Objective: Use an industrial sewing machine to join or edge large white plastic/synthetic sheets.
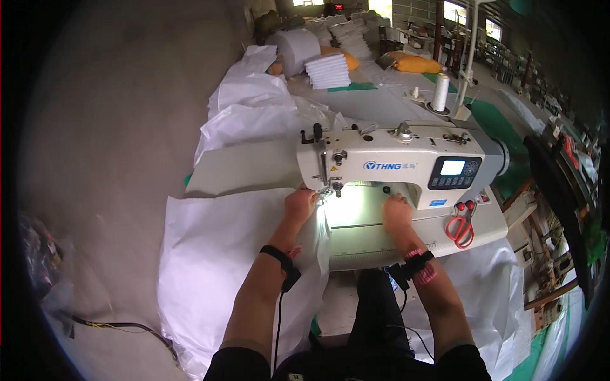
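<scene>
Sewing machine (381,152), 1, pale grey-white, standing on a worktable, its lamp lit over the needle area.

White sheet (238,254), 1, at the work: top edge on the table left of the needle, right margin near the presser foot (328,190), remainder draping down beside the person's lap.

Left hand (301,203), 1: over the sheet's right margin, just beside the presser foot, fingers drawn in narrowly; whether they pinch the sheet cannot be told.

Right hand (398,213), 1: beneath the machine's arm, right of the needle, fingers loosely curled; cannot tell whether anything is held.

Markings: 1 blue emblem with lettering (390,166) on the machine's arm; 1 yellow triangular sticker (334,169) near the needle end; 1 blue label (438,203) beneath the control panel (455,173); 1 graduated scale (362,255) along the near edge. The panel carries 1 lit screen (452,167), its contents too small to read.

Scissors (460,232), 1 pair, red handles, at the machine's right end, just beside 2 red knobs (466,206).

Thread cone (440,94), 1, white, tall, behind the machine; small white spool (415,93), 1, to its left.

Wrist straps (277,255), 2, black, 1 per arm.

Background: 1 large white roll (295,51); 1 stack of folded white pieces (327,71); 2 yellow-orange sacks (416,63).
</scene>
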Demonstrator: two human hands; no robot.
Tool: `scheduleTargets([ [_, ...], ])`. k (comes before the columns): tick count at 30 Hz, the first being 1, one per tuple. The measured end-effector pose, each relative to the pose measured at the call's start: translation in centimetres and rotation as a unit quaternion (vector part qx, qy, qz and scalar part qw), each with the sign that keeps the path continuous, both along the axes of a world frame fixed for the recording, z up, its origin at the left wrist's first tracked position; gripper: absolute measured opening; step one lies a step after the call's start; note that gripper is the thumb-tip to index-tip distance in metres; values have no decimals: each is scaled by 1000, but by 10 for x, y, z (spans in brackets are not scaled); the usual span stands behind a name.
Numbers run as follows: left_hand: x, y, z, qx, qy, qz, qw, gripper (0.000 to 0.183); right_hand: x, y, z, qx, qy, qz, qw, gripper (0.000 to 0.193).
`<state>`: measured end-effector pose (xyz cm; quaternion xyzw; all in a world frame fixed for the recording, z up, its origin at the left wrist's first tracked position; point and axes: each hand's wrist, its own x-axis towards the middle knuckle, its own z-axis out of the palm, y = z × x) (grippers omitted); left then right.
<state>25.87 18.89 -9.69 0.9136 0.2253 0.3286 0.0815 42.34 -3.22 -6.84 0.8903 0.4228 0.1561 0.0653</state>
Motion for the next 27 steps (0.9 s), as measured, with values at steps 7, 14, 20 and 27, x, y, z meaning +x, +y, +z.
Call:
scheduleTargets([
  [7, -14, -19, -5, -82, -103, 33, 991, 13, -86, 14, 13, 242, 244, 115, 932, 21],
  [14, -12, -15, -6, -142, -104, 55, 983, 15, -118, 73, 7, 130, 191, 135, 964, 18],
  [20, -15, -14, -7, -168, -113, 51, 978, 14, -120, 92, -7, 132, 103, 151, 974, 13],
  [27, -10, -3, -17, -179, -98, 80, 976, 15, -127, 97, -4, 121, 125, 113, 978, 11],
])
